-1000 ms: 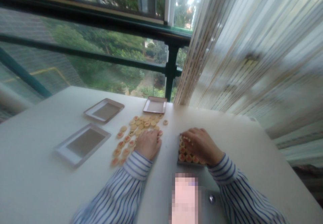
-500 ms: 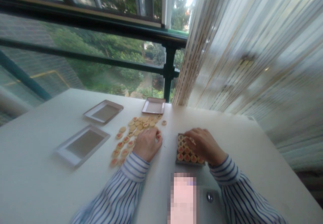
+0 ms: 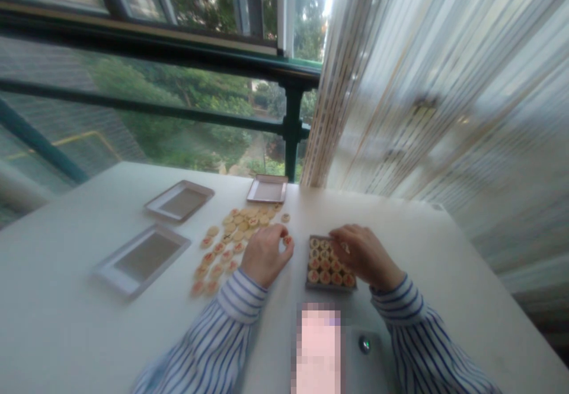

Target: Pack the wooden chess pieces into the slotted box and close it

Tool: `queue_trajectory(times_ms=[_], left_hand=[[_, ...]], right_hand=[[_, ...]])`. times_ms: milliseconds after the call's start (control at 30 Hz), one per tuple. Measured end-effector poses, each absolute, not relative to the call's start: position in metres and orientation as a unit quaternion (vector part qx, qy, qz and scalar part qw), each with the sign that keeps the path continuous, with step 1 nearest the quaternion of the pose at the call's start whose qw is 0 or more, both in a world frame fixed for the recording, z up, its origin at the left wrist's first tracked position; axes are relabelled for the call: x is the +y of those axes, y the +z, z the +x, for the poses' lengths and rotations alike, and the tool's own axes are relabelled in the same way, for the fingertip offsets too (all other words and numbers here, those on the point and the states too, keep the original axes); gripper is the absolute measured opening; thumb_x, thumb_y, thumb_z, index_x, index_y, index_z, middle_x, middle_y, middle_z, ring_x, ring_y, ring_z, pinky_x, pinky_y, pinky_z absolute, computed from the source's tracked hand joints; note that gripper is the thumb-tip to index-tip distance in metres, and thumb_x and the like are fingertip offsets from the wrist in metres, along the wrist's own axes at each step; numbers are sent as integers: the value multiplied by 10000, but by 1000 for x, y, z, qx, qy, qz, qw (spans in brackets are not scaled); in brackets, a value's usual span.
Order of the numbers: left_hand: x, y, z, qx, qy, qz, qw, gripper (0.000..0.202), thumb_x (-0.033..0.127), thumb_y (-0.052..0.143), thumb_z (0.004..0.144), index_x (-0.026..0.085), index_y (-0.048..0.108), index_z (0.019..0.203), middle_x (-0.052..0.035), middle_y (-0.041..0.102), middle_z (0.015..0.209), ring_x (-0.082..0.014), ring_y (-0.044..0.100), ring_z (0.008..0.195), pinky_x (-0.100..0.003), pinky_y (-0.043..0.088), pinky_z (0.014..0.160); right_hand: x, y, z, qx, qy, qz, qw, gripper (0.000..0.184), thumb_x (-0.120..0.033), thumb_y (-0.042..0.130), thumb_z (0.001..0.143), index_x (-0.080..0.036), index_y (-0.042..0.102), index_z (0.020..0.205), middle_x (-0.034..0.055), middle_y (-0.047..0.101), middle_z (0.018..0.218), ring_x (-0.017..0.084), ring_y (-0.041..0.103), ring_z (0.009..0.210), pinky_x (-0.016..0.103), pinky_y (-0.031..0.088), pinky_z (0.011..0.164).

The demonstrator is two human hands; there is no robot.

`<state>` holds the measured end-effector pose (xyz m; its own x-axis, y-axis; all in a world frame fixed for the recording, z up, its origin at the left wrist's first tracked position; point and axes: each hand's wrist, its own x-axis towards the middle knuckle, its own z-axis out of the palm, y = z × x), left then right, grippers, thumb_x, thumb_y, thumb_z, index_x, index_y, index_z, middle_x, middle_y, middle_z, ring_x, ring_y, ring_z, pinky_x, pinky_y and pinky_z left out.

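Disc [image 3: 288,240] pinched at fingertips of left grip [image 3: 265,255]; right grip [image 3: 368,256] over box [image 3: 329,288], hold unclear

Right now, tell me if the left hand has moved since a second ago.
Yes: judged against the box of round pieces, the left hand has moved right, narrowing the gap.

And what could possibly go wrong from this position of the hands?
The left hand pinches a red-marked xiangqi piece, which might slip from this small grip. The right hand is over part of the open box and could nudge the boxed pieces out of their rows.
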<state>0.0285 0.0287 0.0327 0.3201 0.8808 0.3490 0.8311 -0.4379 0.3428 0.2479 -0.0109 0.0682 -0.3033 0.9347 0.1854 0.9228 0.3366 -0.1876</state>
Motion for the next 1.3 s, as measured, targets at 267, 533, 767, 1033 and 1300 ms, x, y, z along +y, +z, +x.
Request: queue_trajectory(times_ms=[267, 533, 767, 1033, 1300], left_hand=[[28, 34, 39, 513, 263, 816, 48, 99, 268, 488, 780, 183, 524, 816, -47, 588, 769, -192, 557, 772, -308, 422, 716], [34, 39, 52, 484, 261, 833, 60, 96, 264, 493, 782, 181, 526, 817, -47, 594, 785, -191, 554, 770, -316, 420, 714], [40, 43, 63, 465, 269, 840, 76, 111, 276, 500, 783, 179, 524, 831, -51, 589, 794, -185, 553, 783, -303, 425, 705], [49, 41, 76, 450, 285, 843, 80, 123, 268, 528, 767, 178, 511, 848, -37, 572, 765, -180, 545, 748, -302, 427, 687], [52, 41, 83, 429, 280, 853, 94, 132, 256, 538, 758, 172, 516, 858, -42, 582, 765, -185, 549, 753, -310, 431, 696]], right_hand=[[-10, 68, 253, -798, 31, -581, 160, 199, -251, 481, 852, -208, 602, 1004, 51, 647, 922, 159, 562, 858, 290, 377, 772], [-6, 70, 254, -791, 39, -581, 186, 203, -249, 503, 837, -206, 600, 1010, 46, 646, 939, 154, 562, 841, 288, 393, 771], [1, 75, 252, -790, 36, -578, 202, 193, -271, 484, 855, -200, 608, 985, 49, 648, 896, 154, 566, 834, 290, 398, 768], [9, 63, 255, -786, 60, -561, 251, 126, -217, 532, 812, -192, 624, 895, 37, 651, 813, 147, 574, 768, 264, 421, 723], [15, 55, 254, -759, 119, -573, 286, 116, -215, 524, 807, -195, 629, 851, 15, 648, 746, 131, 570, 690, 242, 427, 664]])
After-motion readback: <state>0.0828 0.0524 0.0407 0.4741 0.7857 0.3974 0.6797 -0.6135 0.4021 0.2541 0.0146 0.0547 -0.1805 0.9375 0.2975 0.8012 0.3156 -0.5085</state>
